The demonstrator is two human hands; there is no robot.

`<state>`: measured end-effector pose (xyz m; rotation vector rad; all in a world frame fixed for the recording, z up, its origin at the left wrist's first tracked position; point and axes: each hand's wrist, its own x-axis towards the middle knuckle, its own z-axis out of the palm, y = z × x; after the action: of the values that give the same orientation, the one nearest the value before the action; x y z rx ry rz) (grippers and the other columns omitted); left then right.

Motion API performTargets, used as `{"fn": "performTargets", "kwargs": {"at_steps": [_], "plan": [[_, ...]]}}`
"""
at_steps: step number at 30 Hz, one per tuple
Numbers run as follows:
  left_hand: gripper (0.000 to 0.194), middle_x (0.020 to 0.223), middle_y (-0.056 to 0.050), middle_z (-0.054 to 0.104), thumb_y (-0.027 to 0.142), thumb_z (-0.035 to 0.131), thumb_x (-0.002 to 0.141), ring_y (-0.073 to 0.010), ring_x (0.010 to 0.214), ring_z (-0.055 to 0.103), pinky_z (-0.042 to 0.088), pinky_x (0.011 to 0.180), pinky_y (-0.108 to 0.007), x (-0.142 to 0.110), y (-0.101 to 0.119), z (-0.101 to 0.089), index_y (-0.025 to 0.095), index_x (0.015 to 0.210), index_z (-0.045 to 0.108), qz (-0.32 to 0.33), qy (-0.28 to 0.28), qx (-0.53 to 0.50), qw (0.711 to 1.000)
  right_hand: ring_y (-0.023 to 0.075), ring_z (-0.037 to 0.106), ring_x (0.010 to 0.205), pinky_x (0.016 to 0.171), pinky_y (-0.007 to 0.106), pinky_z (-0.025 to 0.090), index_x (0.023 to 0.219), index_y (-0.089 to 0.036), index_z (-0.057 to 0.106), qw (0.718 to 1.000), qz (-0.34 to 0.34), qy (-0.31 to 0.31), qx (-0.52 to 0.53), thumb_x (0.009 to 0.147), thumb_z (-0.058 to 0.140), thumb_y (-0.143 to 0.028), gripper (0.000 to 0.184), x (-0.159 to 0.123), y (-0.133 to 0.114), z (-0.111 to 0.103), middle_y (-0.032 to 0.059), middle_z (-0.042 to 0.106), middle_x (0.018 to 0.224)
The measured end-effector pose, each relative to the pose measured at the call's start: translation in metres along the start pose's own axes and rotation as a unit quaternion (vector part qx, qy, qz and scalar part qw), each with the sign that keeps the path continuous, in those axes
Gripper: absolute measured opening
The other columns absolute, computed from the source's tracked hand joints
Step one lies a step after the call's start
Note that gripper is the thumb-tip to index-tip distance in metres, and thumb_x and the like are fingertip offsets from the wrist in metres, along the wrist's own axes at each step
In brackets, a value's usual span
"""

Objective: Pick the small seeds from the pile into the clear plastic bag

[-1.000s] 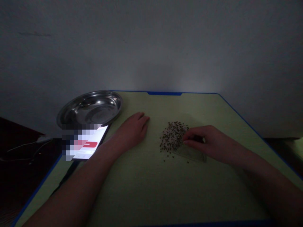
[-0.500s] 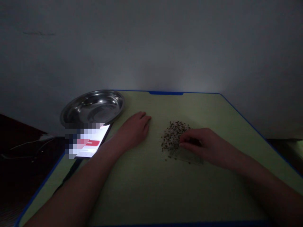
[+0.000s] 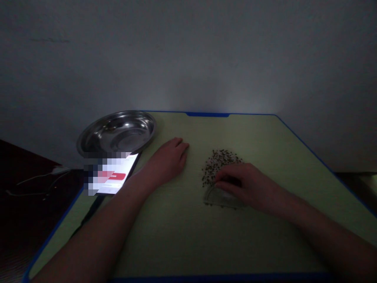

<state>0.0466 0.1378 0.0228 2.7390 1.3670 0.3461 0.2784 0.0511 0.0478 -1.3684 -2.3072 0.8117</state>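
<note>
My left hand (image 3: pixel 169 159) rests flat on the green tabletop (image 3: pixel 165 236), its fingers loosely bent and holding nothing. To its right lies a spread of small dark grains (image 3: pixel 221 159), which look like seeds or peppercorns. Over the near side of this spread, my right hand (image 3: pixel 246 182) is closed in a pinch. Below its fingers shows a clear, see-through piece (image 3: pixel 220 199) with a curved edge, apparently plastic, with a few grains along its near rim. The dim light hides exactly how the fingers grip it.
A wide stainless steel basin (image 3: pixel 118 135) stands at the back left. In front of it lies a phone (image 3: pixel 113 179) with a lit screen, partly blurred, beside my left forearm. The table has a blue rim (image 3: pixel 207 114) and meets a grey wall. White cables (image 3: pixel 44 192) hang at the far left.
My right hand has moved a little left and nearer me, and the clear piece has shifted left with it. The left hand stays in place.
</note>
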Motion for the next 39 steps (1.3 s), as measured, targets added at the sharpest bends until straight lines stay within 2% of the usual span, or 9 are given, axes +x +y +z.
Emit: {"fn": "performTargets", "kwargs": {"at_steps": [8, 11, 16, 20, 24, 32, 39], "plan": [[0.035, 0.126, -0.014, 0.059, 0.025, 0.039, 0.094, -0.0249, 0.120, 0.054, 0.043, 0.104, -0.040, 0.000, 0.001, -0.001, 0.014, 0.121, 0.059, -0.005, -0.009, 0.003, 1.000, 0.0135, 0.060, 0.071, 0.066, 0.026, 0.042, 0.088, -0.019, 0.069, 1.000, -0.006, 0.005, -0.007, 0.092, 0.057, -0.021, 0.012, 0.000, -0.003, 0.002, 0.0007, 0.070, 0.081], [0.036, 0.128, -0.014, 0.058, 0.024, 0.038, 0.095, -0.0249, 0.122, 0.053, 0.042, 0.105, -0.040, 0.000, 0.001, -0.001, 0.013, 0.122, 0.058, -0.004, -0.009, 0.006, 1.000, 0.0135, 0.060, 0.069, 0.066, 0.026, 0.042, 0.086, -0.019, 0.069, 0.999, -0.026, -0.013, -0.026, 0.090, 0.060, -0.021, 0.011, -0.002, -0.008, 0.009, 0.0004, 0.070, 0.078], [0.035, 0.126, -0.013, 0.059, 0.024, 0.039, 0.094, -0.0245, 0.121, 0.053, 0.042, 0.104, -0.038, 0.000, 0.002, -0.001, 0.013, 0.121, 0.059, -0.007, -0.012, 0.010, 1.000, 0.0115, 0.061, 0.068, 0.063, 0.023, 0.041, 0.086, -0.020, 0.069, 0.996, -0.057, -0.062, 0.009, 0.090, 0.061, -0.022, 0.009, -0.009, -0.018, 0.013, -0.0013, 0.070, 0.076], [0.033, 0.124, -0.012, 0.060, 0.023, 0.042, 0.093, -0.0240, 0.119, 0.054, 0.043, 0.103, -0.038, 0.000, 0.001, -0.002, 0.014, 0.120, 0.058, -0.005, -0.015, 0.012, 1.000, 0.0105, 0.057, 0.062, 0.057, 0.022, 0.039, 0.084, -0.020, 0.067, 0.999, -0.022, -0.047, 0.000, 0.089, 0.060, -0.022, 0.010, -0.011, -0.014, -0.001, -0.0026, 0.066, 0.071], [0.032, 0.123, -0.011, 0.060, 0.024, 0.041, 0.093, -0.0230, 0.118, 0.054, 0.043, 0.102, -0.037, -0.001, 0.002, -0.003, 0.015, 0.119, 0.058, -0.004, -0.011, 0.010, 1.000, 0.0103, 0.054, 0.058, 0.054, 0.022, 0.037, 0.079, -0.021, 0.064, 0.998, 0.008, -0.062, -0.024, 0.089, 0.059, -0.023, 0.011, -0.012, -0.008, -0.009, -0.0038, 0.062, 0.066], [0.032, 0.121, -0.011, 0.060, 0.024, 0.041, 0.093, -0.0237, 0.118, 0.054, 0.042, 0.103, -0.038, 0.000, 0.001, -0.001, 0.015, 0.118, 0.058, 0.000, -0.014, 0.008, 1.000, 0.0105, 0.057, 0.058, 0.055, 0.023, 0.034, 0.081, -0.021, 0.066, 0.995, -0.041, -0.077, -0.048, 0.088, 0.060, -0.023, 0.009, -0.017, -0.025, 0.012, -0.0036, 0.066, 0.067], [0.032, 0.122, -0.012, 0.060, 0.025, 0.039, 0.094, -0.0240, 0.119, 0.054, 0.042, 0.103, -0.039, -0.001, 0.000, 0.000, 0.015, 0.118, 0.059, 0.006, -0.013, 0.003, 1.000, 0.0115, 0.061, 0.060, 0.055, 0.023, 0.035, 0.084, -0.021, 0.067, 0.990, -0.063, -0.128, -0.022, 0.090, 0.060, -0.024, 0.010, -0.023, -0.032, 0.021, -0.0020, 0.071, 0.072]]}}
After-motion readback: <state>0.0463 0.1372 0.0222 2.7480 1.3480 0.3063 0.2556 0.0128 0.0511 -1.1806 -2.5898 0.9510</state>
